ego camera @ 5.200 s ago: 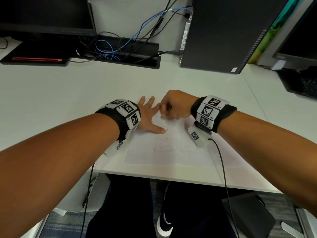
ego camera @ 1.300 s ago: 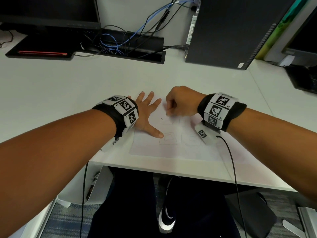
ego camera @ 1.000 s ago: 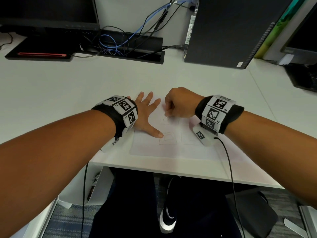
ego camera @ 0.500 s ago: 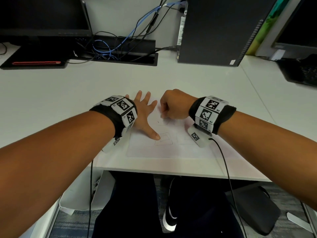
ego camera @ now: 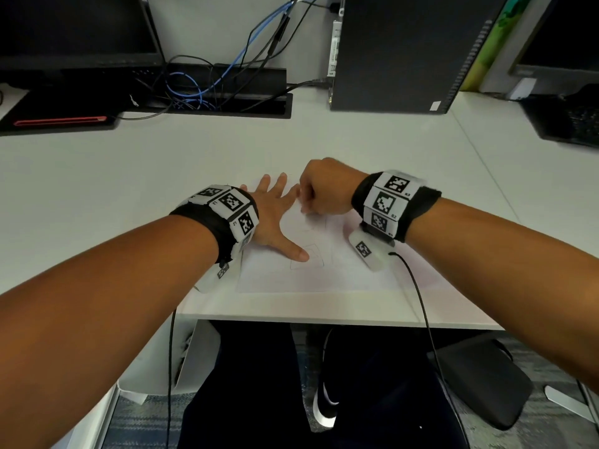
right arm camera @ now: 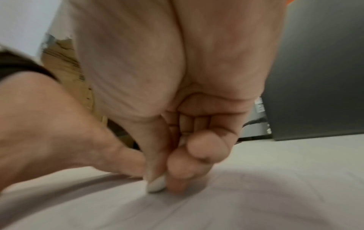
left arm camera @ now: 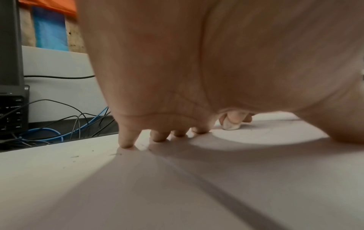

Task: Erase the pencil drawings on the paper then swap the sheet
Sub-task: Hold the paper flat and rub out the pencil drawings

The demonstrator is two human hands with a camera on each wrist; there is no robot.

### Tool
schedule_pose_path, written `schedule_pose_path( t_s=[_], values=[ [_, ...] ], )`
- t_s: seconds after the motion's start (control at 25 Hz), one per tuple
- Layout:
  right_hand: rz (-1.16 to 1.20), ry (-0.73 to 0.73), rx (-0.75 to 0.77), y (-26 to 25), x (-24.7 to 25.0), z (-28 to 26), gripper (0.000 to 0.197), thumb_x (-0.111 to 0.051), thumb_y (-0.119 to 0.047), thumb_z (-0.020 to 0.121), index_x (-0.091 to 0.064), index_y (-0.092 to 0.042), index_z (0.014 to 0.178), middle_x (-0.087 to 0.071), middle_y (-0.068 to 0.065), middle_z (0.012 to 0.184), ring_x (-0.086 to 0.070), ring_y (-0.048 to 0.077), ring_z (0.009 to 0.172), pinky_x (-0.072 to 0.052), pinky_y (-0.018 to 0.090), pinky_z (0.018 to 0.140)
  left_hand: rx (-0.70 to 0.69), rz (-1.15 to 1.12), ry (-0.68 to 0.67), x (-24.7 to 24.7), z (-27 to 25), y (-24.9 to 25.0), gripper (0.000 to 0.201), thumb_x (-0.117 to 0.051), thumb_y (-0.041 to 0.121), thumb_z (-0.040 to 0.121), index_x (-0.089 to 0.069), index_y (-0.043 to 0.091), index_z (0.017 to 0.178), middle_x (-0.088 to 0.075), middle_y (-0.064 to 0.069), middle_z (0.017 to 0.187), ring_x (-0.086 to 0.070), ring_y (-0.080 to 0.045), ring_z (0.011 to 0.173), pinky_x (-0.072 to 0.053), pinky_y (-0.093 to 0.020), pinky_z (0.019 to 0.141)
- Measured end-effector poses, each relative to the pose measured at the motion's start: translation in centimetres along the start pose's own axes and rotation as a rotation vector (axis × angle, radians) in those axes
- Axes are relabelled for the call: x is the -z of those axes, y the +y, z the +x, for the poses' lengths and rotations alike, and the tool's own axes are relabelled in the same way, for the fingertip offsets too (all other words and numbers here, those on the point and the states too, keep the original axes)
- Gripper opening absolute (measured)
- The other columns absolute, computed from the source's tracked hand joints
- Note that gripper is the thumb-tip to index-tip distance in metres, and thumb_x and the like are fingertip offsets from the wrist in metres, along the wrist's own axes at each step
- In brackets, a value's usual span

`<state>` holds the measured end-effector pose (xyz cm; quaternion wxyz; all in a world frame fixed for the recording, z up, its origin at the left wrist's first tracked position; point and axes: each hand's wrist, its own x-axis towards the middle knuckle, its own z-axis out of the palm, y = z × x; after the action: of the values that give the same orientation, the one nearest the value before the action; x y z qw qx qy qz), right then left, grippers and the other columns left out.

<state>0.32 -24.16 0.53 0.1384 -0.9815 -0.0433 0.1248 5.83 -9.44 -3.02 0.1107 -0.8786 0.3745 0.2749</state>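
- My left hand lies flat on the sheet of paper, fingers straight and spread, thumb stretched toward me, pinning the sheet to the white desk.
- My right hand is curled into a fist, thumb and fingertips pinching a small white eraser whose lower end touches the paper.
- The eraser sits just beside my left fingertips, at the far part of the sheet.
- A faint pencil square is drawn on the paper by my left thumb; other faint lines lie near my right fist.
- The paper rests near the desk's front edge, between my forearms.
- Behind stand a black computer tower, a monitor and a tangle of blue and black cables.
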Motion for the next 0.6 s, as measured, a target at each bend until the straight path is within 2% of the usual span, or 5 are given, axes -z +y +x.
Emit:
schedule_pose_path(
  t_s=[0.16,0.24,0.32,0.48,0.6],
  values=[
    [-0.04,-0.103,0.085,-0.7,-0.6,-0.4,0.012,-0.071,-0.021,0.086,-0.073,-0.011,0.079,-0.068,-0.004,0.073,-0.062,0.01,0.068,-0.048,0.019,0.061,-0.011,-0.014,0.003,-0.1,0.2,-0.3,0.138,-0.052,0.098,0.046,0.013,0.039,0.153,0.033,-0.001,0.158,0.024,-0.03,0.147,0.001,-0.062,0.116],
    [-0.066,-0.073,0.06,-0.4,-0.4,-0.3,0.013,-0.069,-0.021,0.087,-0.073,-0.011,0.08,-0.067,-0.003,0.072,-0.06,0.012,0.068,-0.044,0.017,0.057,-0.008,-0.014,0.003,-0.1,0.1,-0.3,0.14,-0.052,0.098,0.046,0.018,0.037,0.152,0.033,-0.001,0.158,0.024,-0.03,0.147,0.001,-0.062,0.116],
    [-0.068,-0.02,0.001,0.3,0.3,-0.1,0.015,-0.069,-0.022,0.087,-0.073,-0.008,0.082,-0.069,0.0,0.074,-0.065,0.017,0.073,-0.045,0.018,0.058,0.006,-0.001,0.004,-0.1,0.1,-0.1,0.144,-0.051,0.098,0.046,0.024,0.033,0.15,0.033,0.0,0.158,0.024,-0.029,0.147,0.0,-0.062,0.117],
    [-0.055,-0.174,0.101,-0.3,0.0,-0.6,0.01,-0.072,-0.022,0.086,-0.072,-0.014,0.08,-0.064,-0.009,0.067,-0.056,0.001,0.055,-0.039,0.013,0.053,-0.004,-0.018,0.019,-0.2,0.2,-0.2,0.141,-0.053,0.097,0.046,0.016,0.037,0.153,0.031,-0.001,0.159,0.023,-0.03,0.147,0.0,-0.062,0.117],
    [-0.069,-0.085,0.025,0.8,0.9,-0.3,0.009,-0.071,-0.022,0.086,-0.071,-0.015,0.08,-0.065,-0.008,0.069,-0.058,0.008,0.062,-0.039,0.015,0.053,0.011,-0.007,0.016,-0.2,0.1,-0.1,0.143,-0.053,0.096,0.049,0.023,0.032,0.151,0.032,0.0,0.158,0.024,-0.029,0.147,0.001,-0.061,0.117]
  ],
)
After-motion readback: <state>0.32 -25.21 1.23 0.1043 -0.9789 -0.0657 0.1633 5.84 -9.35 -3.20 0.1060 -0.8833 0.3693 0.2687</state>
